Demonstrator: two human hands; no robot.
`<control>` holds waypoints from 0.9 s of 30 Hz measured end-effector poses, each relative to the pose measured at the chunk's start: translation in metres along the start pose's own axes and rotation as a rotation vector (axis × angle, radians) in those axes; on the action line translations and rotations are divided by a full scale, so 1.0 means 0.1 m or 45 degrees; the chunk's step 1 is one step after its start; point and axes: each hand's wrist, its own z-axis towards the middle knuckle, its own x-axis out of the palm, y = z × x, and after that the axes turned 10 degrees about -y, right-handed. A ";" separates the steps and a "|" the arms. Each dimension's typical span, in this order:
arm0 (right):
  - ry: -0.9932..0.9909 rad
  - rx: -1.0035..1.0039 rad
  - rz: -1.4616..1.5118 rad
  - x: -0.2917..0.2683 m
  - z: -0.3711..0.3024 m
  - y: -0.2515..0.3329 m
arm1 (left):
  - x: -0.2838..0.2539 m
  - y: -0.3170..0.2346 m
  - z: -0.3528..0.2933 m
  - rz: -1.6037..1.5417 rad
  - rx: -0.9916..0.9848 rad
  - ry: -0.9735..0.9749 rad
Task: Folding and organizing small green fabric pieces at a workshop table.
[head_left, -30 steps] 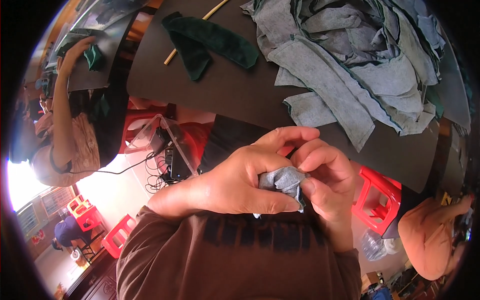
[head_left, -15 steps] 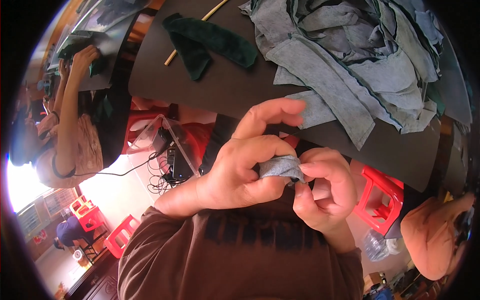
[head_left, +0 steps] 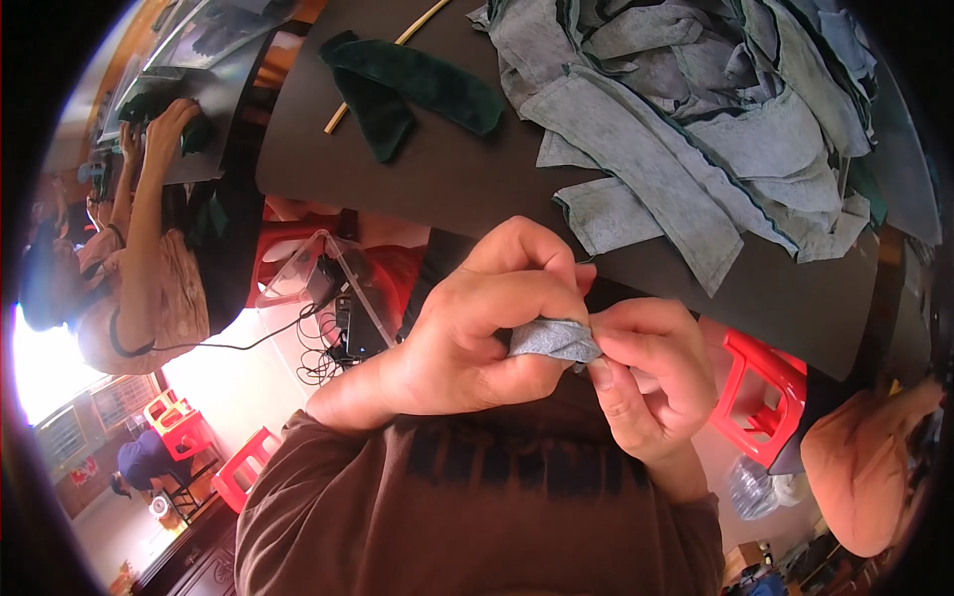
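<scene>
Between my two hands, in front of my chest, is a small bunched piece of grey fabric [head_left: 553,340]. My left hand [head_left: 472,323] is wrapped around it, its fingers curled over the top and the thumb below. The fingertips and thumb of my right hand [head_left: 651,368] pinch the cloth's right end. Part of the fabric is hidden inside my left palm. Beyond my hands, on the dark table [head_left: 467,189], lies a big heap of grey fabric strips [head_left: 686,139] with dark green edges.
Left of the heap, a folded dark green velvety strip [head_left: 417,91] rests over a thin wooden stick [head_left: 336,119]. Below the table are a clear plastic bin [head_left: 323,273] with cables and a red stool [head_left: 760,397]. Other people sit left and right; one person's hand [head_left: 174,124] handles green cloth.
My left index finger has curled down toward the cloth, where it was raised before. My right fingertips have closed in on the cloth's end.
</scene>
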 end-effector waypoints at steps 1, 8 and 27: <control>0.007 -0.027 -0.011 -0.01 0.00 0.00 | 0.01 -0.01 -0.01 -0.018 0.007 -0.034; -0.074 -0.200 -0.087 0.04 -0.01 -0.04 | 0.06 -0.11 -0.03 0.079 0.028 -0.167; -0.016 -0.256 -0.213 -0.02 -0.02 0.00 | 0.12 0.07 0.02 0.301 0.397 -0.116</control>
